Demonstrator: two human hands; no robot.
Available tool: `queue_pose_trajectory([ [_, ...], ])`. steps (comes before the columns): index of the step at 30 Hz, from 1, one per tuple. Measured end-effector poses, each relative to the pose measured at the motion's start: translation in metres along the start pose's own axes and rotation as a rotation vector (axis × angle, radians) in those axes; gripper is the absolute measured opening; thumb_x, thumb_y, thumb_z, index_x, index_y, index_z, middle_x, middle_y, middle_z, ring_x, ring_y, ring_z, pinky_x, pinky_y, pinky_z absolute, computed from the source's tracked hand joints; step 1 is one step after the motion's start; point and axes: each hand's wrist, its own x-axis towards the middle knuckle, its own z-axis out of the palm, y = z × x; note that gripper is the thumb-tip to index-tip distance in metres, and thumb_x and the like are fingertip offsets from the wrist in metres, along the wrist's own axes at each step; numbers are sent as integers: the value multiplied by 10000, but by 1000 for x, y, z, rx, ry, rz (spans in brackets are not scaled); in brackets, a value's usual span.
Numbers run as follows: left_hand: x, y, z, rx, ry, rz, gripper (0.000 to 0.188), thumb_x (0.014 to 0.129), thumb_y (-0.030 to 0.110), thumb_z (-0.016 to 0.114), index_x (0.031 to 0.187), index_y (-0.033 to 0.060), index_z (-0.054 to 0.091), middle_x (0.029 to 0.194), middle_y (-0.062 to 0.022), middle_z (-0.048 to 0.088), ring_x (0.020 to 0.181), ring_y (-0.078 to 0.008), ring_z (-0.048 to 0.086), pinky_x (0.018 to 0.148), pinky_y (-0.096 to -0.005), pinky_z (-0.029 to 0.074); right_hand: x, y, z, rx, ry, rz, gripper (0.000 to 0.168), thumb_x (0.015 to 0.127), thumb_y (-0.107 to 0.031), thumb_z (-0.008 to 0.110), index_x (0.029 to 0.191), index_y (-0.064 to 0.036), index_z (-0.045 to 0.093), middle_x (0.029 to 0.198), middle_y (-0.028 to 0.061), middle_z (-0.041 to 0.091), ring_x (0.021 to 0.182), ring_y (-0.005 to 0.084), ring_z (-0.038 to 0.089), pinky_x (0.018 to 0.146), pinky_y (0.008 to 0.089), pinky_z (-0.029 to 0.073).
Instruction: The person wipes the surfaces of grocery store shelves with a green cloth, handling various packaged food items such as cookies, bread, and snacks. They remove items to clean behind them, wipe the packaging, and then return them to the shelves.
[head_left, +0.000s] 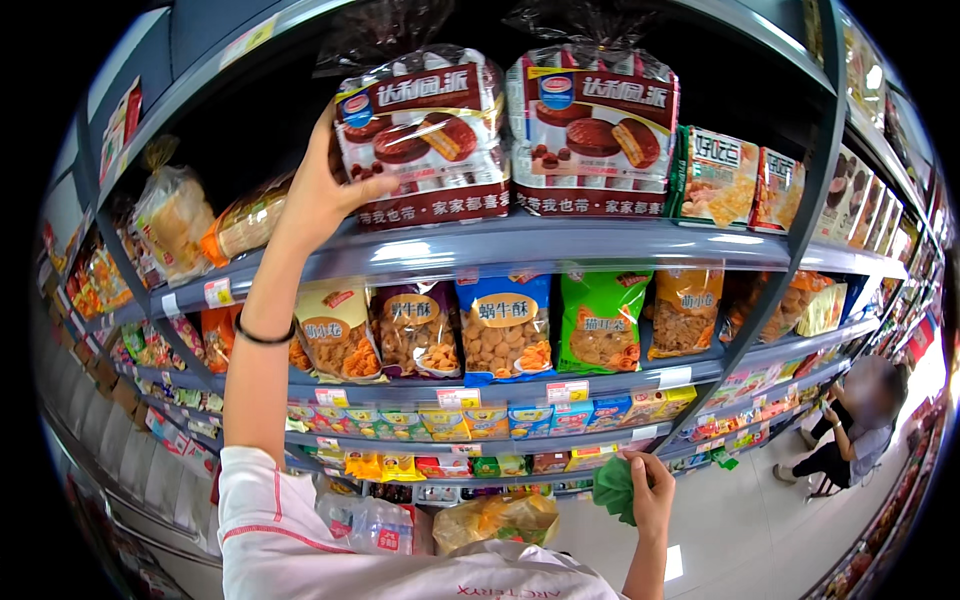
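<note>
My left hand (330, 180) is raised to the upper shelf, its thumb across the lower front of a clear bag of chocolate pies (427, 142) and its other fingers at the left side, partly hidden. A second, matching bag of chocolate pies (596, 131) stands just right of it. Low at the right, my right hand (651, 484) pinches a crumpled green cloth (616, 487) in front of the lower shelves. The left wrist bears a black band (264, 337).
Bagged bread (176, 217) lies left of my left arm, and green biscuit packs (716, 176) stand right of the pies. Snack bags (506, 322) line the shelf below. A slanting metal upright (806, 187) divides the shelving. A seated person (855, 435) is at the right.
</note>
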Motion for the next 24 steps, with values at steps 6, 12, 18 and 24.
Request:
queue_pose_trajectory([
  [6, -21, 7, -1, -15, 8, -205, 920, 771, 66, 870, 1521, -19, 343, 1412, -144, 545, 1283, -234, 563, 1064, -381, 487, -1, 1, -6, -55, 10, 19, 233, 1034, -168, 601, 1078, 26, 722, 884, 5, 685, 789, 55, 576, 705, 226, 463],
  [12, -22, 0, -5, -140, -13, -191, 927, 759, 76, 875, 1518, -28, 354, 1438, -151, 520, 1280, -239, 562, 1070, -369, 472, -1, 5, -7, -31, -9, 54, 234, 1031, -177, 613, 1087, 22, 723, 883, -6, 686, 799, 53, 576, 706, 222, 462],
  [18, -24, 5, -2, -121, 3, -199, 932, 765, 104, 873, 1524, -29, 347, 1456, -157, 501, 1294, -244, 549, 1081, -373, 460, 3, 9, -8, -24, -26, 38, 231, 1026, -181, 628, 1092, 18, 724, 876, -7, 681, 794, 46, 563, 704, 213, 449],
  [24, -32, 4, 3, -38, 60, -205, 806, 845, 129, 819, 1507, -27, 387, 1444, -148, 516, 1283, -238, 561, 1068, -370, 465, 11, 17, -21, -31, -53, 62, 233, 1029, -176, 618, 1082, 25, 722, 876, -5, 680, 803, 52, 564, 712, 220, 450],
])
